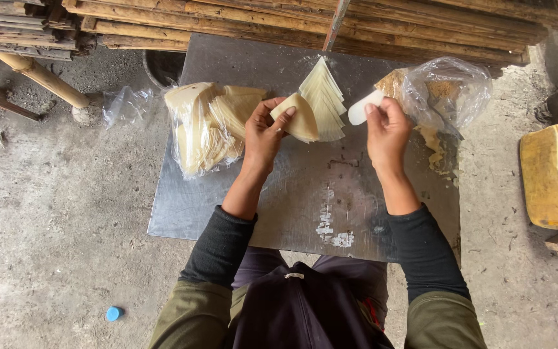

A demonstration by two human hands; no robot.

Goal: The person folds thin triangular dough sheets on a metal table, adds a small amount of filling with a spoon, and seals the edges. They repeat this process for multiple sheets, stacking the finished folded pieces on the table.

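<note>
My left hand grips one pale triangular wrapper sheet by its edge, at the front of a fanned stack of the same sheets lying on a metal tabletop. My right hand pinches a small white flat scraper, held just right of the stack. Both hands hover over the middle of the metal sheet.
A clear plastic bag of more pale sheets lies at the left of the tabletop. Another clear bag with brownish filling sits at the right, crumbs below it. Bamboo slats are stacked behind. A yellow block stands right; a blue cap lies on the concrete floor.
</note>
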